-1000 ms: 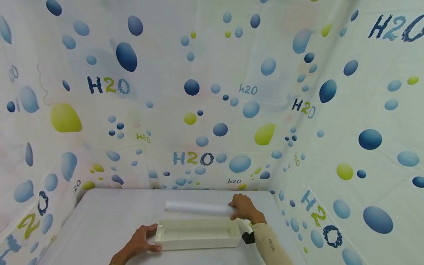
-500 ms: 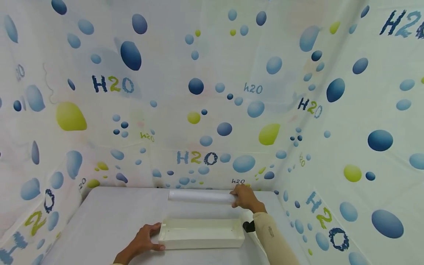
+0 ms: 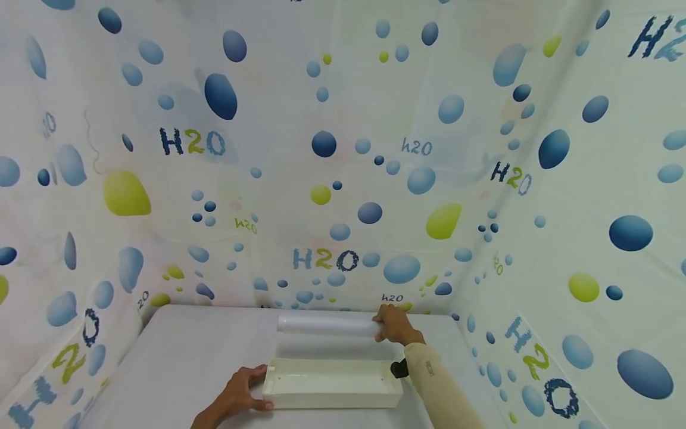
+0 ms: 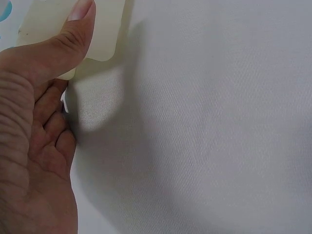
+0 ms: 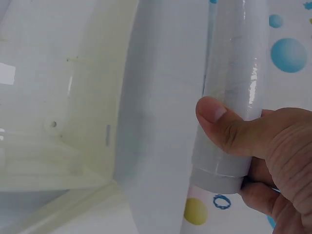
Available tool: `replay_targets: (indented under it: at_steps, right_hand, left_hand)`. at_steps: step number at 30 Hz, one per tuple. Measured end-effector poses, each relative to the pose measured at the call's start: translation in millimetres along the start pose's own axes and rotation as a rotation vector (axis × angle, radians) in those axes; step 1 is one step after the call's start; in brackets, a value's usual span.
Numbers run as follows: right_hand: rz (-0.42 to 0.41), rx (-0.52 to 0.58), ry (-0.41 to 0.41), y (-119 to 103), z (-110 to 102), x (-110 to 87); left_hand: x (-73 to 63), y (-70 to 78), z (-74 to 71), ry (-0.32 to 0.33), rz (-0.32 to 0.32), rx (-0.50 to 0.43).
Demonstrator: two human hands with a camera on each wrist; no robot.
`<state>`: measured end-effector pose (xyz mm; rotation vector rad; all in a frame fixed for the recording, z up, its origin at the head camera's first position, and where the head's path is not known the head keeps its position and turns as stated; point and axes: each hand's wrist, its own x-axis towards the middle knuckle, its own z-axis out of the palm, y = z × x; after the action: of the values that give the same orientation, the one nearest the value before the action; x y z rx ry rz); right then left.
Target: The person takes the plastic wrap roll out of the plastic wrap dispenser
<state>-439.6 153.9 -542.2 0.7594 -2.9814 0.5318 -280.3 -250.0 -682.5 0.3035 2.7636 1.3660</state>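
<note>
My left hand [image 3: 239, 390] grips the left end of a long, cream, open-topped plastic box [image 3: 332, 400]. In the left wrist view its thumb [image 4: 78, 36] lies across the box's end, with the other fingers curled at the side. My right hand [image 3: 395, 325] holds the right end of a shiny roll of plastic film [image 3: 327, 325] near the table's back edge, level with the box and beyond it. The right wrist view shows the thumb [image 5: 226, 129] over the roll, just above its bare end; the fingers behind are partly hidden.
A small black object [image 3: 399, 369] sits at the box's right end, partly covered by my sleeve. A cream strip [image 5: 68, 207] runs beside the box in the right wrist view. White cloth covers the table [image 3: 203, 339]; printed sheets [image 3: 343, 149] enclose its back and sides.
My right hand has carried the roll from close behind the box toward the table's back edge, widening the gap between them. My left hand keeps its hold on the box. The head view has shifted slightly.
</note>
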Motion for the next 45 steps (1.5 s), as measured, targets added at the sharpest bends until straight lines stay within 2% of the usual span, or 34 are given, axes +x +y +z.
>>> replay_targets:
  at_steps: [8,15,22,28,31,39,45]
  right_hand:
    - [0.023,-0.022,-0.034,5.7,25.5,7.0]
    - [0.047,-0.013,-0.059,8.7,40.4,8.6]
    - [-0.014,-0.066,-0.049,11.3,50.7,11.4]
    - [0.014,-0.057,-0.057,21.2,67.2,9.0]
    - [0.034,-0.056,-0.068,25.7,75.3,8.3]
    - [0.05,-0.025,-0.086,23.5,78.9,0.9]
    - [0.081,-0.011,-0.117,22.6,80.6,3.7]
  left_hand:
    - [0.6,-1.2,-0.9,-0.03,0.027,-0.025]
    - [-0.3,-0.9,-0.4,-0.009,0.026,-0.016]
    - [-1.1,-3.8,-2.2,0.047,0.067,0.026]
    - [-0.2,-3.5,-3.5,-0.028,0.036,-0.046]
    - [-1.3,-2.8,-2.5,-0.037,0.019,-0.048]
    - [-2.8,-1.0,0.2,-0.029,0.011,-0.057]
    - [-1.9,1.0,-1.2,-0.019,0.028,-0.008]
